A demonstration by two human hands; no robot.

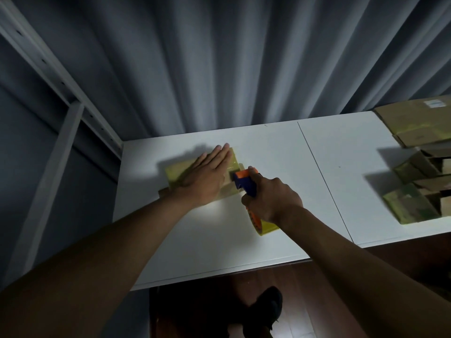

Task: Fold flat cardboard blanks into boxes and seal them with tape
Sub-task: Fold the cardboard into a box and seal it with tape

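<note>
- The left hand (pixel 207 175) lies flat, fingers straight, pressing on the cardboard box (pixel 175 175) at the centre of the frame.
- The right hand (pixel 271 200) grips the blue-and-orange tape dispenser (pixel 245 182), its head touching the box's right edge.
- The box rests on the white table (pixel 268 147).
- Taped boxes (pixel 410 206) sit at the right edge, grey curtain (pixel 219 57) behind.

A white tabletop (pixel 268 152) runs across the middle of the frame, split by a thin dark seam right of centre. A taped cardboard box (pixel 175 173) lies left of centre. Flat cardboard blanks (pixel 415 123) sit at the upper right edge, with finished taped boxes (pixel 410 206) clustered below them.
</note>
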